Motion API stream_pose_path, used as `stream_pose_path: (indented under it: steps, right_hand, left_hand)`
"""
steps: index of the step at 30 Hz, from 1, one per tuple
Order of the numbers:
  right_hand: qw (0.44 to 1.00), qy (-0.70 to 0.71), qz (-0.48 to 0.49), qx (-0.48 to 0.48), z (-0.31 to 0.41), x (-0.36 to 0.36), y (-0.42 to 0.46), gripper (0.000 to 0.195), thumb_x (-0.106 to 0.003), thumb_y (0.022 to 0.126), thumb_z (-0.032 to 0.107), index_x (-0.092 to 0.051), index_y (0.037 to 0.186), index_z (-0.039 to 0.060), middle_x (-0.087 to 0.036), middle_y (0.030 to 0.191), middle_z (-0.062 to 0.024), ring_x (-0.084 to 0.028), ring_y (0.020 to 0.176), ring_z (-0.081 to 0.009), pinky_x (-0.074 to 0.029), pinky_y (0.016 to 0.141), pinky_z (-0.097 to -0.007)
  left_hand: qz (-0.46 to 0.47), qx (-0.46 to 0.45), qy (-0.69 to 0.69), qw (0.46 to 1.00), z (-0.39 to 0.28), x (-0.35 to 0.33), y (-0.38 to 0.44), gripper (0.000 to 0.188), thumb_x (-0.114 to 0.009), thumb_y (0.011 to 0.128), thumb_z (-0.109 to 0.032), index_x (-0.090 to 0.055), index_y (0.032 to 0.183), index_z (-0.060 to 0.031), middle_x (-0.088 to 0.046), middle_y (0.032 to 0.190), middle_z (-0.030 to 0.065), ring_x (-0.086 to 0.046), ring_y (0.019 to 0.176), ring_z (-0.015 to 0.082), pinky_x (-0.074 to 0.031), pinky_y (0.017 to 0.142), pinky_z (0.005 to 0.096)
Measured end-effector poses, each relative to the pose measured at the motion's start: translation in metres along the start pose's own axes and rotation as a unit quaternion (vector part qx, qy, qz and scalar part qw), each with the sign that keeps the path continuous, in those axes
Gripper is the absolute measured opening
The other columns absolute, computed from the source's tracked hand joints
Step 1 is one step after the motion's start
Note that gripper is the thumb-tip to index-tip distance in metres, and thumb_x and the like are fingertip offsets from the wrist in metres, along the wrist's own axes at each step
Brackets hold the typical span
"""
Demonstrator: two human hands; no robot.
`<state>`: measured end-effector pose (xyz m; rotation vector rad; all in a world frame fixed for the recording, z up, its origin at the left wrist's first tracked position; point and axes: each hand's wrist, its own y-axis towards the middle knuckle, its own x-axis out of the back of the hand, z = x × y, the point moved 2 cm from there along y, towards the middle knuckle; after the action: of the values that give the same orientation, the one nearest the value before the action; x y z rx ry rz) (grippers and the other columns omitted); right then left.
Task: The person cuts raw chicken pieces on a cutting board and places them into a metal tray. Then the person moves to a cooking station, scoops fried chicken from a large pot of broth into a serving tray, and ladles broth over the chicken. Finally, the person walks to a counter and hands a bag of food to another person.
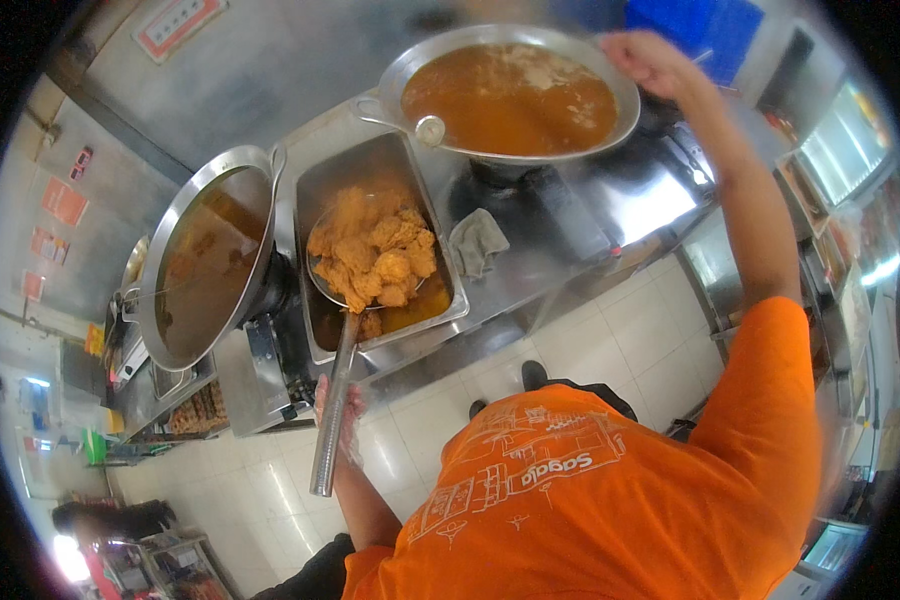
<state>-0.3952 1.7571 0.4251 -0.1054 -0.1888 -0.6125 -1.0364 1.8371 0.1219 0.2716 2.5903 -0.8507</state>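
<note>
My right hand [649, 64] is closed at the right rim of a large wok [487, 157] of bubbling brown oil, hiding the handle there. A round dial thermometer [430, 130] sits at that wok's near-left rim. Several pieces of battered fried chicken [382, 251] fill a metal skimmer [331, 420], which rests over a deep steel pan [457, 307] with oil in its bottom. My left hand [354, 405], in a clear plastic glove, is behind the skimmer's handle. Its fingers are partly hidden, so its hold is unclear.
A second wok [150, 330] of dark oil stands to the left. On the steel counter [555, 247], a grey cloth [478, 241] lies beside the pan. Something blue [701, 37] stands beyond my right hand. Pale tiles [600, 330] cover the floor.
</note>
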Motion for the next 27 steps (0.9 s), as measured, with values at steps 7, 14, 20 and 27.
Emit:
stream_pose_path:
  steps: [7, 14, 20, 27]
  right_hand:
    - [0.997, 0.057, -0.038, -0.032, -0.058, -0.018, -0.009, 0.008, -0.056, 0.087, 0.009, -0.058, 0.08, 0.0077, -0.049, 0.061, 0.0029, -0.036, 0.043, -0.0032, -0.02, 0.034, -0.0193]
    - [0.998, 0.023, -0.051, 0.002, -0.034, -0.009, -0.008, 0.008, -0.056, 0.086, 0.009, -0.056, 0.078, 0.0077, -0.05, 0.063, 0.0018, -0.032, 0.043, -0.004, -0.019, 0.035, -0.0197]
    - [0.995, 0.095, -0.041, 0.018, -0.044, -0.011, -0.021, 0.013, -0.057, 0.091, 0.016, -0.055, 0.081, 0.0084, -0.046, 0.063, 0.0041, -0.033, 0.045, -0.0035, -0.019, 0.036, -0.0193]
    - [0.996, 0.058, -0.065, -0.014, -0.069, -0.002, -0.008, 0.012, -0.055, 0.091, 0.014, -0.055, 0.081, 0.0075, -0.045, 0.062, 0.0039, -0.032, 0.045, -0.0033, -0.018, 0.036, -0.0194]
  left_hand:
    - [0.026, -0.011, -0.054, 0.998, -0.006, -0.004, -0.011, 0.035, -0.056, 0.096, -0.037, -0.064, 0.097, -0.0035, -0.065, 0.074, 0.0083, -0.063, 0.065, 0.0167, -0.052, 0.054, 0.0279]
    - [0.058, -0.006, -0.107, 0.993, -0.008, 0.011, -0.013, 0.032, -0.055, 0.095, -0.036, -0.065, 0.094, -0.0051, -0.068, 0.076, 0.0088, -0.065, 0.066, 0.0164, -0.054, 0.057, 0.0301]
    - [0.168, -0.033, -0.154, 0.973, -0.008, 0.015, -0.019, 0.033, -0.052, 0.097, -0.035, -0.067, 0.1, -0.0065, -0.072, 0.089, 0.0079, -0.069, 0.078, 0.017, -0.054, 0.061, 0.0343]
    - [0.173, -0.021, -0.174, 0.969, -0.016, 0.019, -0.017, 0.038, -0.049, 0.098, -0.036, -0.068, 0.096, -0.0036, -0.071, 0.086, 0.0102, -0.069, 0.078, 0.0194, -0.055, 0.063, 0.0351]
